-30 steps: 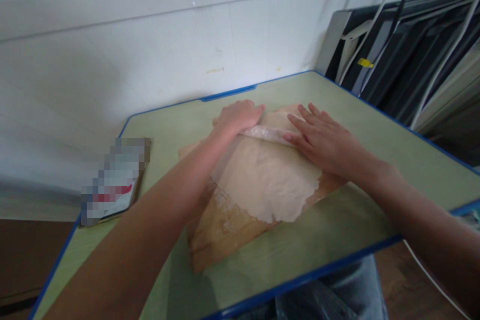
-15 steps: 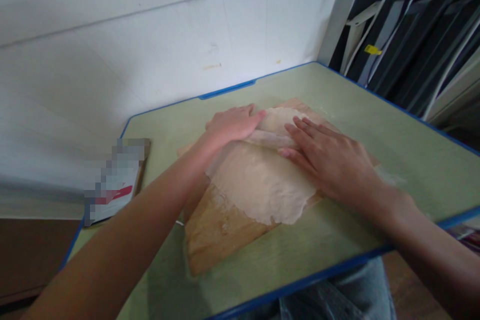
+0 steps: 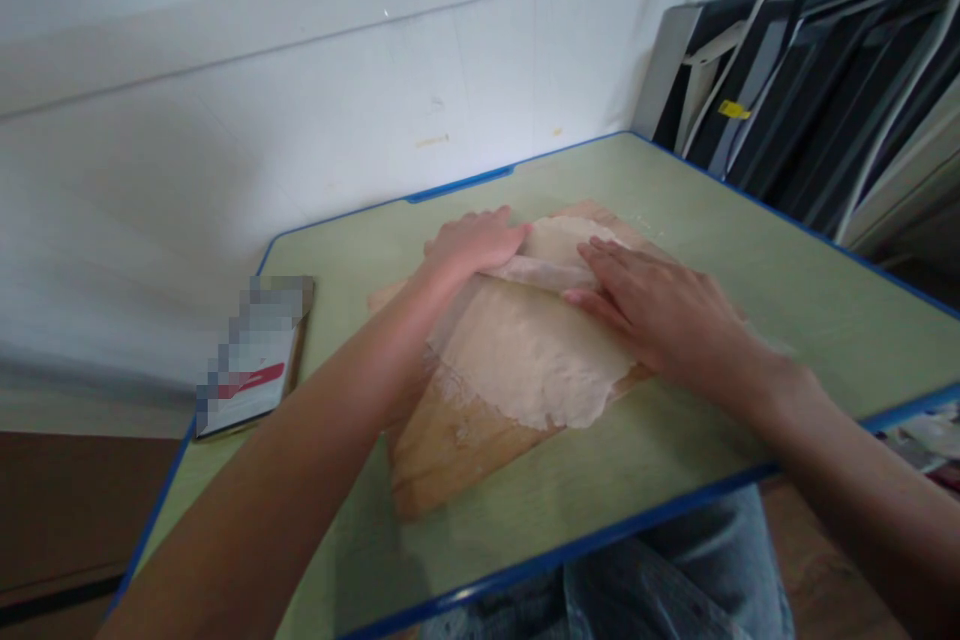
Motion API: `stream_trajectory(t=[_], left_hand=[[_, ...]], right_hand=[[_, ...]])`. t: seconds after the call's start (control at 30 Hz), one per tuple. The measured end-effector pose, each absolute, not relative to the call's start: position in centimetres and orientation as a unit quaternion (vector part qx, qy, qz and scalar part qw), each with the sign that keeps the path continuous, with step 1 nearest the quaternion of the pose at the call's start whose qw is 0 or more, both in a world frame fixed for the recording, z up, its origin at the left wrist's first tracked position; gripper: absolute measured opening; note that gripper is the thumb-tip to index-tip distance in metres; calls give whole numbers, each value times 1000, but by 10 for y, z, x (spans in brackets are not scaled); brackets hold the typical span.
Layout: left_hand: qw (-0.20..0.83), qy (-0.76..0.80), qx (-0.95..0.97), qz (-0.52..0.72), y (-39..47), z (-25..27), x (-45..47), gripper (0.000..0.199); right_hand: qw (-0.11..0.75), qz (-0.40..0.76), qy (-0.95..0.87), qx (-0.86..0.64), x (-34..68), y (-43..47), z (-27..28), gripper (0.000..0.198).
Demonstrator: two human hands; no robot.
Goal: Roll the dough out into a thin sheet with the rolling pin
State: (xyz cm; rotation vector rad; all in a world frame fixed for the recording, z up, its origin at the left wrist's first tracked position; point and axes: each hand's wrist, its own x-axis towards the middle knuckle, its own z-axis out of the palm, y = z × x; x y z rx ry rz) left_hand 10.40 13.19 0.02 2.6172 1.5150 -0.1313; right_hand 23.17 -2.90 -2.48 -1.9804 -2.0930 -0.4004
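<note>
A pale, flour-dusted rolling pin point(image 3: 541, 272) lies across a wide, thin sheet of dough point(image 3: 525, 350). My left hand point(image 3: 480, 238) is over the pin's left end, its thumb pointing right along it. At the other end, my right hand point(image 3: 656, 305) bears down with long, fairly straight fingers on the far side and the thumb on the near side. Both pin ends are hidden under the hands. Beneath the dough is a wooden board point(image 3: 439, 460), set askew, with flour near its left corner. The dough's lower edge is ragged and reaches past the board's near side.
The pale green table point(image 3: 750, 270) has a blue rim. A flat box or packet point(image 3: 259, 360), partly pixelated, lies at its left edge. A white wall point(image 3: 337, 130) rises behind the table. Dark panels point(image 3: 840, 110) and cables stand at the right. My jeans point(image 3: 660, 570) show below the front edge.
The camera view has shifted slightly, so the table and packet appear a little further right. Both hands stay on the rolling pin, with little visible movement over the dough.
</note>
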Motion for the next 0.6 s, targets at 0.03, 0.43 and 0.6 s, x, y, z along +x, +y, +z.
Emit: stream_trajectory(t=[0.03,0.43,0.6], left_hand=[[56,492,868,-50,126,1,100,59],[60,516,854,-35,132,1,106,58],[70,530,845,-20,142,-2,113,56]], right_hand=[[116,-151,-714,-674,227,-35,-26,57],[105,-178,-713,-671,225,-37,-27,59],[102,-152,-702,-688,228,-33,-24,51]])
